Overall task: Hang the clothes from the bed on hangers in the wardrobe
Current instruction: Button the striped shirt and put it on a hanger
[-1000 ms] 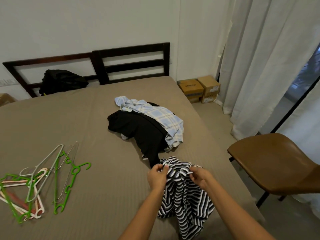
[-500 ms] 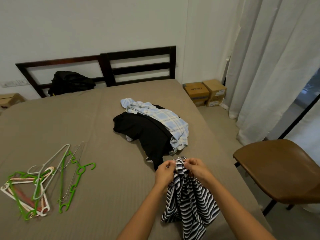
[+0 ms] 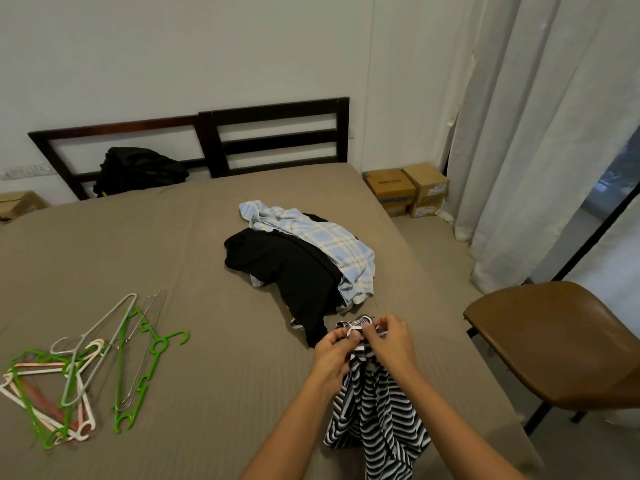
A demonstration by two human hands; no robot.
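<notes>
A black-and-white striped garment [image 3: 375, 407] hangs bunched from both my hands just above the bed's near right part. My left hand [image 3: 334, 351] and my right hand [image 3: 391, 339] pinch its gathered top edge close together. Behind it on the taupe bed [image 3: 173, 258] lie a black garment [image 3: 294, 268] and a light blue plaid shirt [image 3: 332, 244], partly overlapping. A heap of hangers [image 3: 79, 368], green, white, pink and wire, rests on the bed at the left. No wardrobe is in view.
A brown chair [image 3: 554, 337] stands close on the right of the bed. Cardboard boxes [image 3: 408, 190] sit on the floor by the white curtain [image 3: 536, 133]. A black bag [image 3: 138, 169] leans on the dark headboard [image 3: 277, 133].
My hands have drawn closer together, bunching the striped garment's top edge into a tight gather. The view has tilted up slightly.
</notes>
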